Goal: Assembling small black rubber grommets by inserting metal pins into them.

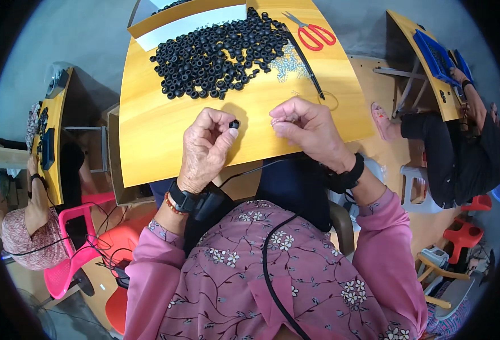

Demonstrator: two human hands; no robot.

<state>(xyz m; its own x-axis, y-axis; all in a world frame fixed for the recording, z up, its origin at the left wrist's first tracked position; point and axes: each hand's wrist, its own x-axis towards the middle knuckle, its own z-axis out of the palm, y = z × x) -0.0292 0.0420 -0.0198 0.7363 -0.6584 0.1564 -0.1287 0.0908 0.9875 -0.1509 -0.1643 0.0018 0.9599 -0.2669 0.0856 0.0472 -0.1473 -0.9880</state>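
My left hand [204,148] is closed in a pinch over the near part of the table. Between its thumb and forefinger sits a small black round part [234,124], like those in the pile. To its right, my right hand [311,129] is pinched too, palm inward, its fingertips a short gap from the black part. Something tiny and pale shows at those fingertips, too small to name. Beyond both hands spreads a heap of small black round parts [204,59], some with an open centre. Small silvery pieces [289,65] lie scattered at the heap's right edge.
Red-handled scissors [312,35] and a thin black rod [306,65] lie at the far right of the yellow table [148,141]. An opened carton [190,22] stands at the back. A rubber band [330,101] rests nearby. Other people work at tables on both sides.
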